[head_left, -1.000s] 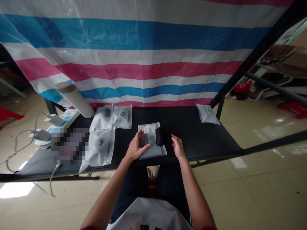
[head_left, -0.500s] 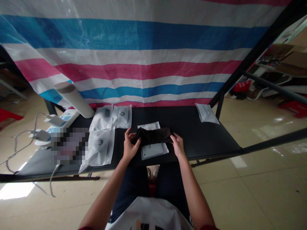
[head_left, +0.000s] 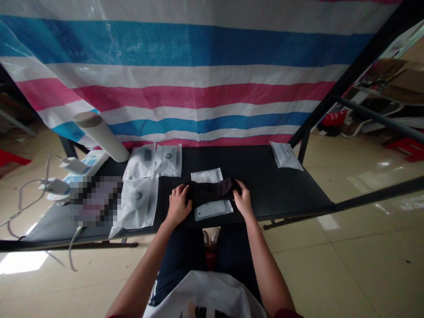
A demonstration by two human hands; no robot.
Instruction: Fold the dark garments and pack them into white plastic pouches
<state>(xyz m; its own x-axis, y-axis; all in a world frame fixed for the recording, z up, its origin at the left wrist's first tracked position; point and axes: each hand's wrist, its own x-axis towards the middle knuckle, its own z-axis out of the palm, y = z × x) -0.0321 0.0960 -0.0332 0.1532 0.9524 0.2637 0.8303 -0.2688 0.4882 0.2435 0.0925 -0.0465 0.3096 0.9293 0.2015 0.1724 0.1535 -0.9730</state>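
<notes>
A strip of black folded fabric [head_left: 212, 191] stretches between my two hands, low over the table. My left hand [head_left: 179, 204] is closed on its left end, the fingertips curled over the cloth. At the other end, my right hand [head_left: 243, 198] grips the fabric between thumb and fingers. Beneath the cloth lies a pale flat plastic pouch [head_left: 213, 210] with printing on it. Its top edge and lower part show; the middle is hidden by the fabric.
Several frosted, filled pouches [head_left: 138, 201] lie to the left; another pouch [head_left: 286, 156] sits at the far right. A white bottle [head_left: 105, 139], a power strip [head_left: 89, 165] with plugs and a blurred device [head_left: 99, 201] occupy the left end. A striped sheet [head_left: 198, 97] hangs behind.
The left end of the fabric has gone down slightly, and my left hand has turned knuckles-up over it. My right fingers have shifted a little upward and left along their end.
</notes>
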